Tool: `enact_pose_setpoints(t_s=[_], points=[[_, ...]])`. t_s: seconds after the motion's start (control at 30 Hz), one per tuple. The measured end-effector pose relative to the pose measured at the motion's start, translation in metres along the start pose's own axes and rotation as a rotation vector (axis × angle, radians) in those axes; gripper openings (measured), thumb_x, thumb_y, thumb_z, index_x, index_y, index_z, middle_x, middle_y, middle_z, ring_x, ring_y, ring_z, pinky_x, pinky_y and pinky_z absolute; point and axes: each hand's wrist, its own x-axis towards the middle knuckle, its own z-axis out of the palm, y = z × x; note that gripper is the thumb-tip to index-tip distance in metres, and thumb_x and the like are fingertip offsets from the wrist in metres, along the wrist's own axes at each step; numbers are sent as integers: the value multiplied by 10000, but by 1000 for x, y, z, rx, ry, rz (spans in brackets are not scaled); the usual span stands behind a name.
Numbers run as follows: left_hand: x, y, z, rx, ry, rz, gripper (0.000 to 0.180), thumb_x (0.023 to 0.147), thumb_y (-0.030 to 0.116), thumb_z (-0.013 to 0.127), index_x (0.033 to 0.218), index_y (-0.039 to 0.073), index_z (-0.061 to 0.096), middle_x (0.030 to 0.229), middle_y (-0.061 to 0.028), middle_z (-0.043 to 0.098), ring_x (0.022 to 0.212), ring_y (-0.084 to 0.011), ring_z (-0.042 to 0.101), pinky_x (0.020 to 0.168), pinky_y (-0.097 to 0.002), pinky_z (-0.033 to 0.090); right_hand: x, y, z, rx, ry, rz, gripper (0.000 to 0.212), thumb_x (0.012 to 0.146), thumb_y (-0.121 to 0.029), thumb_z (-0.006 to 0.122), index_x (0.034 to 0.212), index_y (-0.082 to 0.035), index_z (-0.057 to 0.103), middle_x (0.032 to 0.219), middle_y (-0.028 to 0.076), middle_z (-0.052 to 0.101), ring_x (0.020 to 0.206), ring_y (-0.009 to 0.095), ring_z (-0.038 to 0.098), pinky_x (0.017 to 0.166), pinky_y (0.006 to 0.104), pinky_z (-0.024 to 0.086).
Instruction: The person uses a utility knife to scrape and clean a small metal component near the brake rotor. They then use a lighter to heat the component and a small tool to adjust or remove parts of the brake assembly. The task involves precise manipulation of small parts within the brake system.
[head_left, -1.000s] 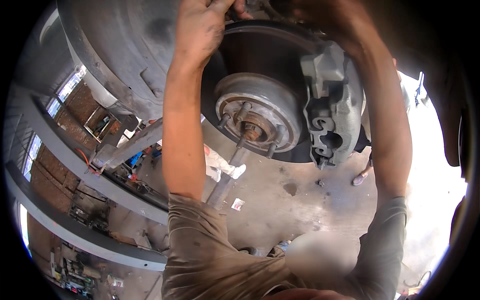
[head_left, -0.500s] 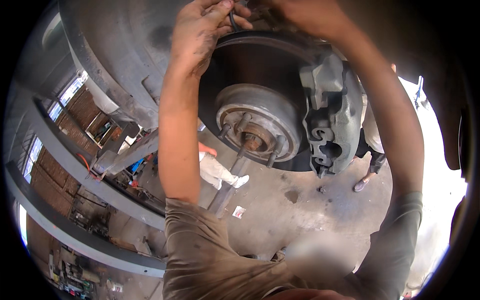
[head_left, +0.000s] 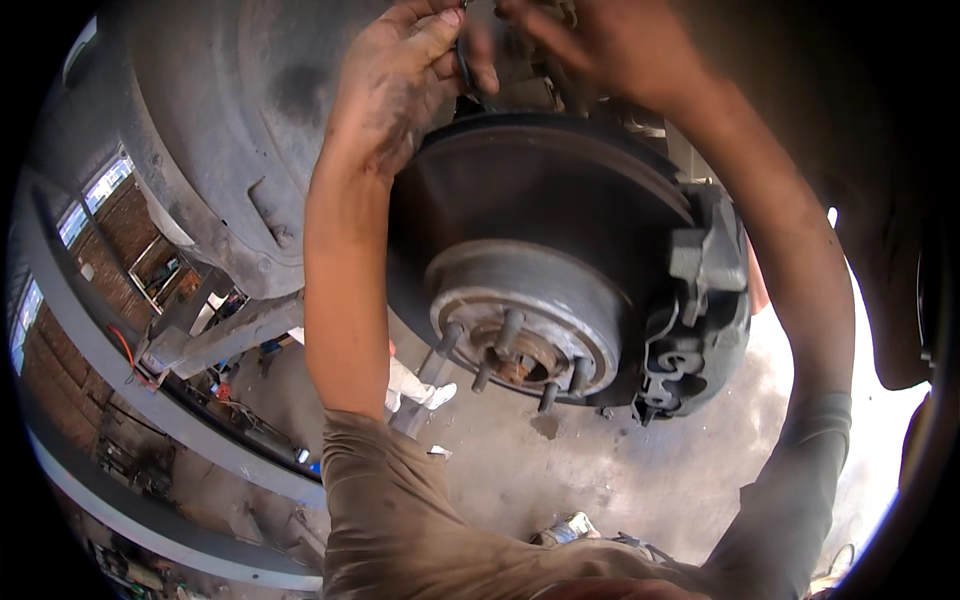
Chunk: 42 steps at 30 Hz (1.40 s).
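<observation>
Both my arms reach up over a dark brake disc (head_left: 540,175) with a grey hub (head_left: 525,300) and several wheel studs. Above the disc's top left edge, my left hand (head_left: 405,65) is closed, pinching a thin black hose or cable (head_left: 466,62) between thumb and fingers. My right hand (head_left: 610,45) is at the top edge, to the right of the left one, smeared by motion; what it touches does not show. A grey brake caliper (head_left: 700,310) sits on the disc's right side, below my right forearm.
Left of my arm hangs a grey wheel-arch liner (head_left: 235,190). Below it run a lift arm (head_left: 235,335) and curved grey beams (head_left: 200,410). A person's light-trousered leg (head_left: 408,385) shows on the floor behind the disc. Bright light comes from the right.
The view has shifted, so the disc and caliper sit lower. My right hand has moved slightly and shows blurred fingers; my left hand keeps its pinch on the black hose or cable.
</observation>
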Motion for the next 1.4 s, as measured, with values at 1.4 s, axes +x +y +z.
enact_pose_setpoints(t_s=[1.4], points=[[-35,-4,-8,54,228,72,404,871,108,622,1195,-97,496,730,-111,597,604,-197,607,633,-347,553,15,9,53,1134,-398,735,369,846,-291,673,1006,41,661,734,86,657,503,91,550,512,221,493]])
